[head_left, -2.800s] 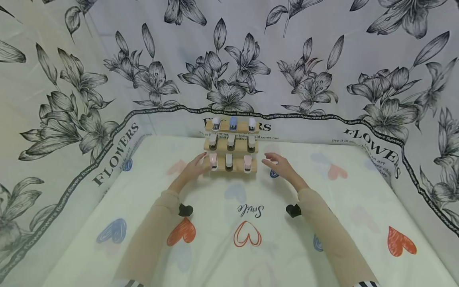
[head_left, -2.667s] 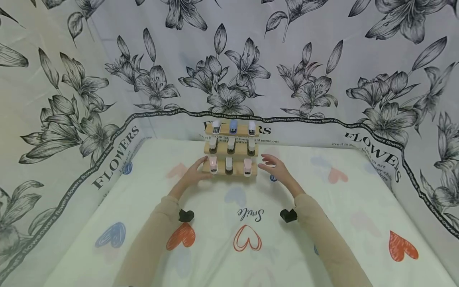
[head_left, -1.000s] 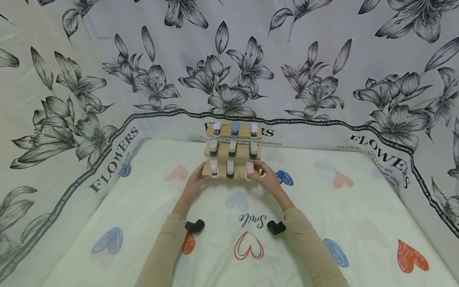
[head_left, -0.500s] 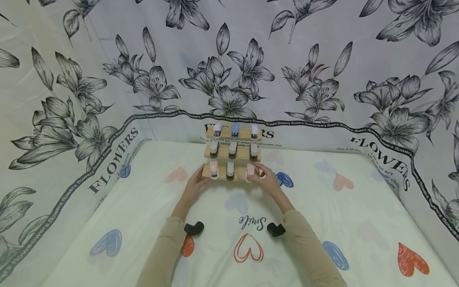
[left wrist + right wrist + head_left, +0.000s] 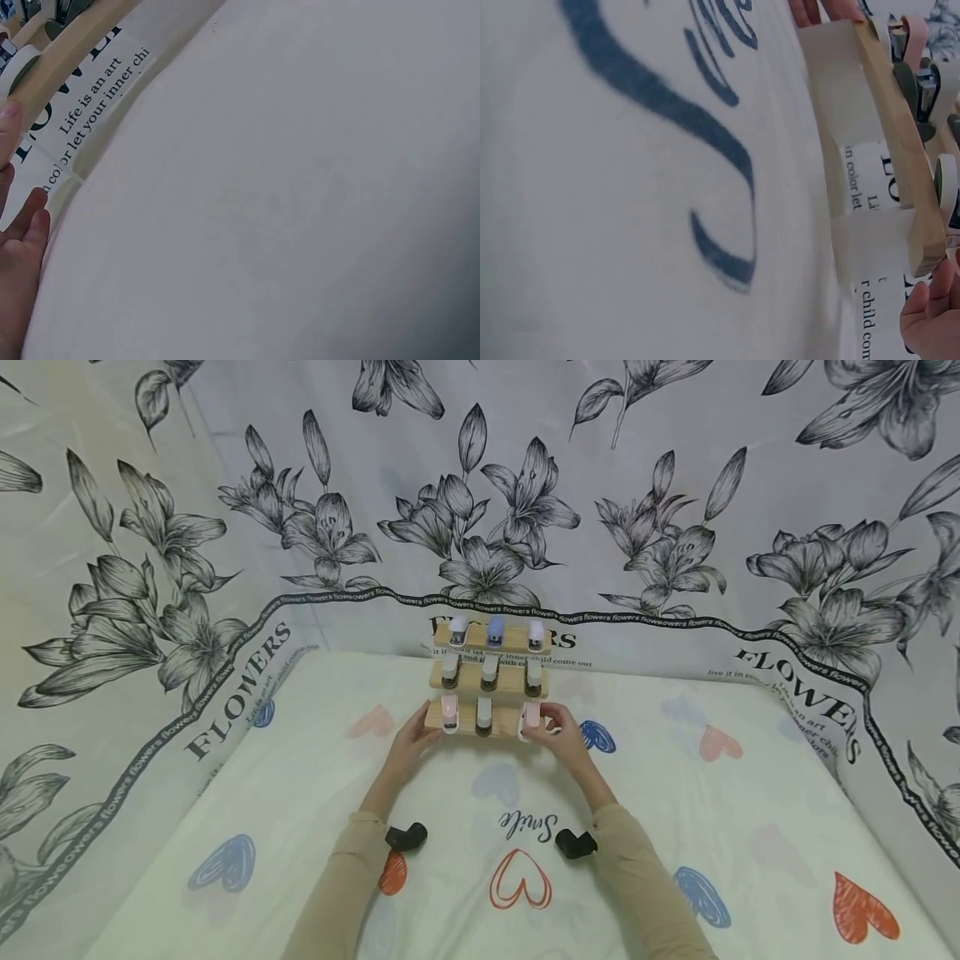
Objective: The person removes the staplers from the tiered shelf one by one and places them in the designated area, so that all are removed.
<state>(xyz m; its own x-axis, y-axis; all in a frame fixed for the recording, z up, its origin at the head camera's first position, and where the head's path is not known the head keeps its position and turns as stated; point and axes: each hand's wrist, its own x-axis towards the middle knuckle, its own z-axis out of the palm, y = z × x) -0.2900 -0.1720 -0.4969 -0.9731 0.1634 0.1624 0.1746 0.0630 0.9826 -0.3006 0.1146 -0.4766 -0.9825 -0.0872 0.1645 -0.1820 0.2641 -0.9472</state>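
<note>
A three-tier wooden display stand (image 5: 504, 720) holds rows of mini staplers. My left hand (image 5: 408, 739) grips the left end of its lowest tier; in the left wrist view the left thumb (image 5: 9, 124) lies against the wooden edge. Beside that hand sits a pink stapler (image 5: 449, 712), and a grey-white stapler (image 5: 483, 716) is in the middle of the tier. At the tier's right end my right hand (image 5: 564, 739) pinches another pink stapler (image 5: 532, 716), partly covered by the fingers. The right wrist view shows the right hand (image 5: 934, 311) close to the board's end.
White and grey staplers (image 5: 489, 672) stand on the middle tier, with a blue stapler (image 5: 495, 631) between white ones on top. A patterned cloth (image 5: 517, 810) covers the table. Flower-printed curtain (image 5: 487, 510) hangs right behind the stand.
Both hands have come in to the stand, the left taking its lower left end and the right taking the right pink stapler. That stapler has lately shifted slightly right along the tier.
</note>
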